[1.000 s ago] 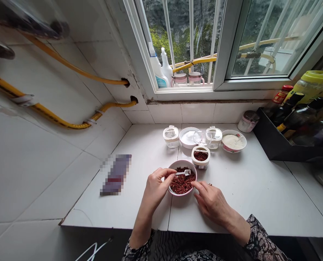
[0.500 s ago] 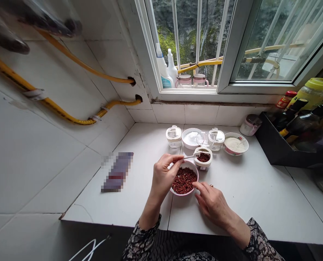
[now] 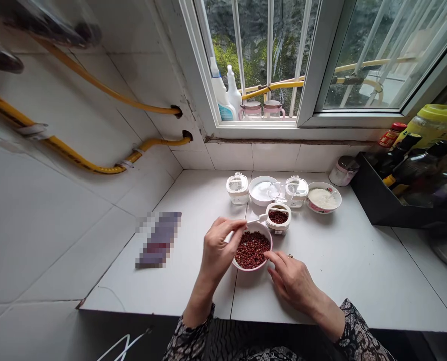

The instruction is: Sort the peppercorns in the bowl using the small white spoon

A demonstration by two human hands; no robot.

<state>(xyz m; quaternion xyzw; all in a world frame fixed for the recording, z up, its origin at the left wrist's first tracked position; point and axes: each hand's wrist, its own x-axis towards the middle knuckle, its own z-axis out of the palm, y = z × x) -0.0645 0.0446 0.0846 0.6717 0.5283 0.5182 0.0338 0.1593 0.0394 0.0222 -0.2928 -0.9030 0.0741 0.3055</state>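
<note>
My left hand (image 3: 221, 245) pinches the handle of a small white spoon (image 3: 259, 219) between thumb and fingers. The spoon's head is at the left rim of a small seasoning jar (image 3: 279, 230), whose opening shows dark red peppercorns inside. Below the spoon stands a pink-rimmed white bowl (image 3: 249, 269) with many red-brown peppercorns (image 3: 251, 249). At the bowl's right edge, my right hand (image 3: 293, 281) grips the rim with thumb and fingertips, the other fingers curled. Whether the spoon carries anything is too small to tell.
Behind stand two clear seasoning jars (image 3: 237, 190), a bowl of white grains (image 3: 263, 188) and a flowered bowl of pale powder (image 3: 323, 199). A dark-lidded jar (image 3: 344, 170) stands beside a black box (image 3: 381, 205) of bottles. A pixelated packet-like shape (image 3: 158, 239) lies left.
My left hand has drawn the spoon slightly left, from over the jar's opening to its left rim. My right hand stays at the bowl. The whole view has shifted a little.
</note>
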